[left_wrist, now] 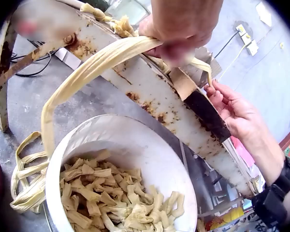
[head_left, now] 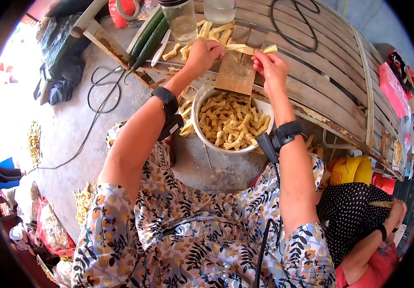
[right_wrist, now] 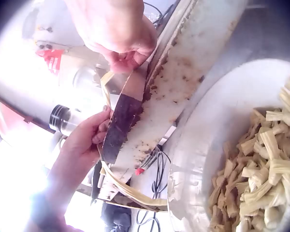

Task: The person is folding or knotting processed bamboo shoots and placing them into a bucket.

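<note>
A pale yellow strip (head_left: 239,48) is stretched between both hands above a small wooden board (head_left: 234,76). My left hand (head_left: 204,56) (left_wrist: 186,21) (right_wrist: 84,135) pinches it on the left, and a long tail (left_wrist: 87,70) (right_wrist: 133,192) hangs from that hand beside the white bucket (left_wrist: 55,181). At the other side my right hand (head_left: 273,69) (left_wrist: 239,113) (right_wrist: 118,36) pinches the strip between thumb and fingers, a short end sticking up past them. Short, knotted yellow pieces (head_left: 226,120) (left_wrist: 111,193) (right_wrist: 261,179) fill much of the bucket, below the board.
On the slatted wooden bench (head_left: 332,89) are more strips (head_left: 211,32), a jar (head_left: 180,21), a clear container (head_left: 220,10), long green vegetables (head_left: 147,41) and a black cable (head_left: 308,48). Another person's hands (head_left: 396,213) are at lower right, near a yellow bucket (head_left: 353,169).
</note>
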A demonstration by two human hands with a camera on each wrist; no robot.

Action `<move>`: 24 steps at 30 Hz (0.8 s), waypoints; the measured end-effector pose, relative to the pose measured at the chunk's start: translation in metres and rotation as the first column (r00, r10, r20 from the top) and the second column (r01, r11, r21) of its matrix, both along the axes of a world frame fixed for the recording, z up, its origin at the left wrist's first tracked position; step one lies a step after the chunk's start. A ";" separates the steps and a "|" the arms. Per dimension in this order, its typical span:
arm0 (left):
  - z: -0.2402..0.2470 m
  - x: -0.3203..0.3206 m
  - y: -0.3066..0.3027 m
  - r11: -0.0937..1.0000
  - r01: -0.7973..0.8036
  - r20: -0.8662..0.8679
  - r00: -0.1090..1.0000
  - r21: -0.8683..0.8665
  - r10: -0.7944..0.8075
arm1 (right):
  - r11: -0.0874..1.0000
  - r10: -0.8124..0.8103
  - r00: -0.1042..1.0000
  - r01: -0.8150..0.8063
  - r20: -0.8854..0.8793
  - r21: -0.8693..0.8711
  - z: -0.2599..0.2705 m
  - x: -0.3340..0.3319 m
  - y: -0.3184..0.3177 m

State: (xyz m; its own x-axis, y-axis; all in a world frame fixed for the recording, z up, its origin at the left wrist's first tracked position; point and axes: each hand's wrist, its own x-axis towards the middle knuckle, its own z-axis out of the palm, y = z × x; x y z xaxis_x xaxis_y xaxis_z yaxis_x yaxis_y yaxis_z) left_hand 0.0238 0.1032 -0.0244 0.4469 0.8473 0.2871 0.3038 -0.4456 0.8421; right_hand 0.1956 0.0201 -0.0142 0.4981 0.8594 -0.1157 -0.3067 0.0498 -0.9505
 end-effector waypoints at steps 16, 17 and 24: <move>0.037 -0.034 -0.067 0.806 0.404 0.139 0.913 -0.433 -0.383 | 0.991 0.071 0.605 -0.130 0.793 0.011 0.023 0.011 -0.087; 0.032 -0.030 -0.074 0.845 0.395 0.098 0.917 -0.360 -0.387 | 0.983 0.099 0.644 -0.183 0.759 0.027 0.025 0.008 -0.086; 0.044 -0.009 -0.126 0.811 0.534 -0.330 0.830 0.241 -0.449 | 0.693 0.682 0.713 -0.561 0.161 -0.452 0.016 -0.010 -0.091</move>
State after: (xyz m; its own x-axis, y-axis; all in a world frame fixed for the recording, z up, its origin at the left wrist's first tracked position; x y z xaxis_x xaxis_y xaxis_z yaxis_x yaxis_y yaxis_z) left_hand 0.0148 -0.0232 0.0191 0.8692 0.3784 0.3184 0.1490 -0.8142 0.5611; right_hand 0.1853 -0.0705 0.0023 -0.0784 0.9088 -0.4097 0.1530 -0.3951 -0.9058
